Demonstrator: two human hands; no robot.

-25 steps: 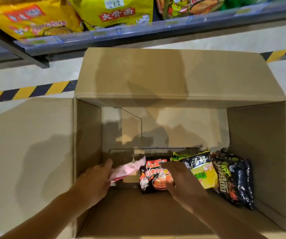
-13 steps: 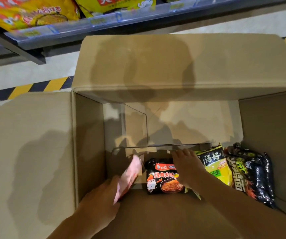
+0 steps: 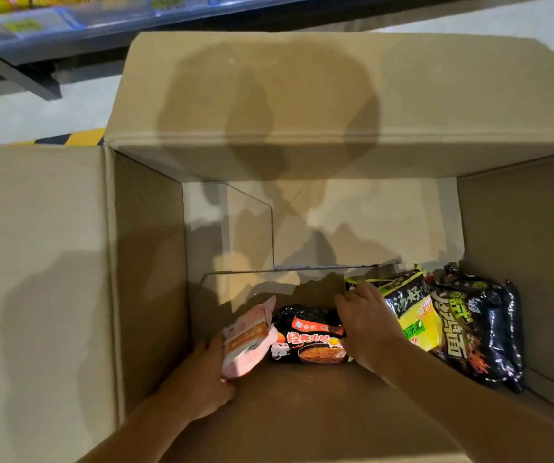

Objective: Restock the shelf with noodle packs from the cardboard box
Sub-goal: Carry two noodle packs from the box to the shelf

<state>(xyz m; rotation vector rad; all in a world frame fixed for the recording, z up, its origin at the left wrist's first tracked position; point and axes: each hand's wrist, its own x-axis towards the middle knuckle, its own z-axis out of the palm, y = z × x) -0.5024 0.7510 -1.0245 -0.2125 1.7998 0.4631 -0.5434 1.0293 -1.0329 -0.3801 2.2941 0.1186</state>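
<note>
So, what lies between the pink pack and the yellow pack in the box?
In the head view, a black pack with red lettering lies between the pink pack and the yellow pack, with the right hand over its right end.

cardboard box (image 3: 142,295): 1 | noodle packs inside: 4 — pink pack (image 3: 247,339) 1, black-and-red pack (image 3: 309,339) 1, yellow-and-black pack (image 3: 409,312) 1, black pack (image 3: 476,332) 1 | hands in box: 2
</note>
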